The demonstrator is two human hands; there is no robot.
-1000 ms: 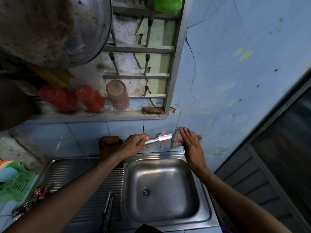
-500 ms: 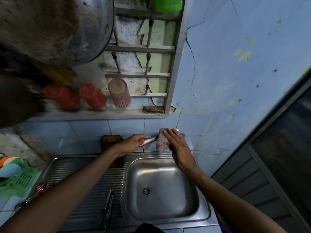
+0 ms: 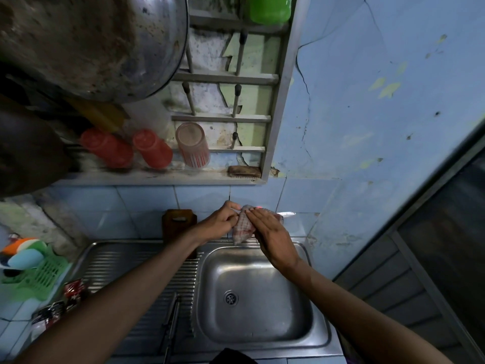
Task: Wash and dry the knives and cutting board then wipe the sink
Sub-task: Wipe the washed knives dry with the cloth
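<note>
Above the back rim of the steel sink point(image 3: 258, 329), my left hand point(image 3: 219, 223) grips the handle of a knife. Only the blade tip point(image 3: 287, 213) shows, sticking out to the right. A checked cloth point(image 3: 242, 228) is wrapped round the blade, and my right hand point(image 3: 273, 236) holds it there with fingers laid nearly straight over it. A brown wooden cutting board point(image 3: 178, 224) stands upright against the tiled wall, left of my hands. Another knife point(image 3: 172, 316) lies on the ribbed drainboard.
A wall rack point(image 3: 225, 119) above holds two red cups point(image 3: 131, 148), a clear glass point(image 3: 193, 145) and a brush point(image 3: 244, 171). A large metal pan point(image 3: 86, 40) hangs at the top left. A green basket point(image 3: 39, 277) sits at the left. A dark door frame runs along the right.
The cloth and my right hand slid from the blade's tip leftward toward the handle. The tip, covered before, now pokes out on the right. My left hand kept its grip.
</note>
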